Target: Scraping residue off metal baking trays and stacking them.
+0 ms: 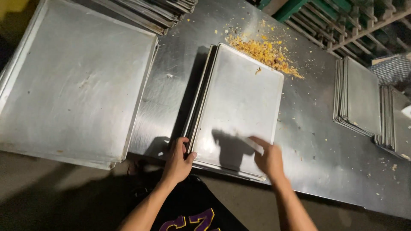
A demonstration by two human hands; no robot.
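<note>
The left hand (177, 159) grips the near left corner of the top metal tray (239, 107), with the thumb on the rim and the fingers curled under the edge. The right hand (269, 159) is blurred over the near right part of this tray; it seems to hold a thin flat tool (250, 143), but I cannot tell how tightly it is closed.

The tray lies in the centre of the frame, on a small stack of trays (198, 107) that rests on the steel table (321, 141). The stack reaches to the near edge of the table, so I think a strong push could slide it off. The crumbs (265, 52), yellow and orange, lie just beyond the far edge, in the upper middle of the frame; a careless move may scatter them.

The tray is rectangular, dull grey and scratched, with a low rim and a few crumbs near its far edge.
</note>
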